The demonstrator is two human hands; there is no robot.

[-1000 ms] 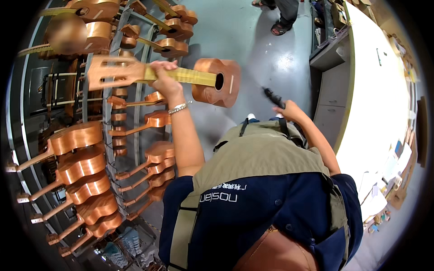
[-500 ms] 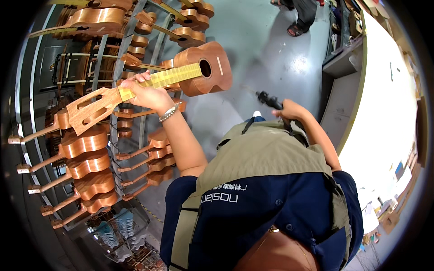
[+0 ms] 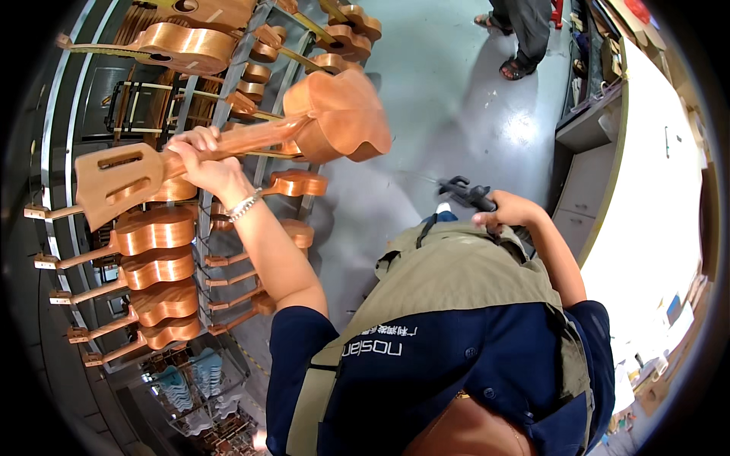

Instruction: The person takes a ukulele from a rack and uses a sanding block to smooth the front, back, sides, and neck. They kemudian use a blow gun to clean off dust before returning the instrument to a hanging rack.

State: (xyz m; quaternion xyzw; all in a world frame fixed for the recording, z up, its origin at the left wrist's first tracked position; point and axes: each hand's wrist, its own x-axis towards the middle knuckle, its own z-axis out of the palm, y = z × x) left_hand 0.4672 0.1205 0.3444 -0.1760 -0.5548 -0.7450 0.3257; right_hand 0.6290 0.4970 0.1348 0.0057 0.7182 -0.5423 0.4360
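Left fingers (image 3: 201,140) are gripping the ukulele (image 3: 331,114) properly, by its neck (image 3: 262,135); its body (image 3: 350,118) is looking light, stiff, dentable. Right fingers (image 3: 485,219) are clasping a black blow gun (image 3: 473,196).

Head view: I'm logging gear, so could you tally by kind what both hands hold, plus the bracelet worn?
Guitar-shaped instrument, in the left hand: 1
Black hand tool, in the right hand: 1
Silvery bracelet: 1
Total: 3
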